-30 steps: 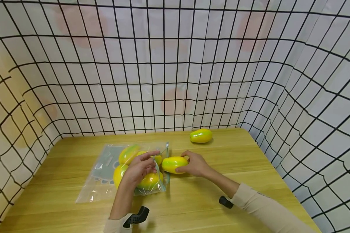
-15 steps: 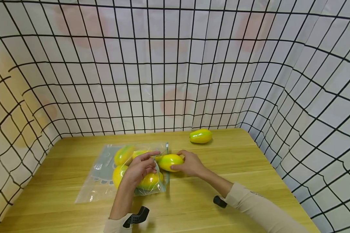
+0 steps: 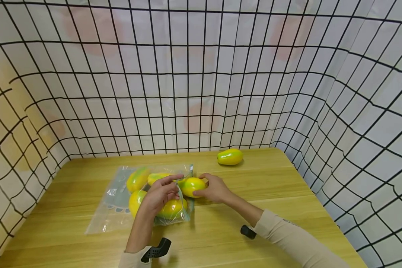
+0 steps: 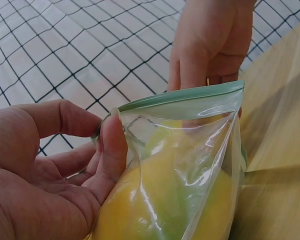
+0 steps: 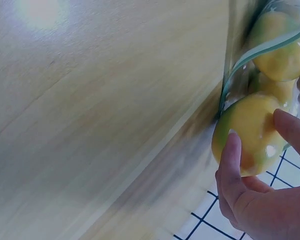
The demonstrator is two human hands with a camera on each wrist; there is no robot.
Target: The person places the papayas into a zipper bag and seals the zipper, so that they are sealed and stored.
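Note:
A clear zip bag (image 3: 102,219) with a grey print and a green zip strip lies on the table, its mouth facing right. My left hand (image 3: 158,197) pinches the bag's upper edge at the mouth, between thumb and fingers in the left wrist view. Inside are several yellow-green papayas, such as one papaya (image 3: 138,179) at the back and another papaya (image 3: 172,209) near the mouth. My right hand (image 3: 216,189) grips a papaya (image 5: 250,130) by its outer end; its far end is within the bag's mouth. The bag and left hand partly hide the bagged fruit.
One more papaya (image 3: 230,157) lies alone at the back of the wooden table (image 3: 268,186). Black grid mesh (image 3: 187,74) over white sheeting walls the table at the back and both sides.
My right hand has moved left, taking its papaya into the bag's mouth. The papayas at the back of the bag have shifted left. My left hand has stayed in place.

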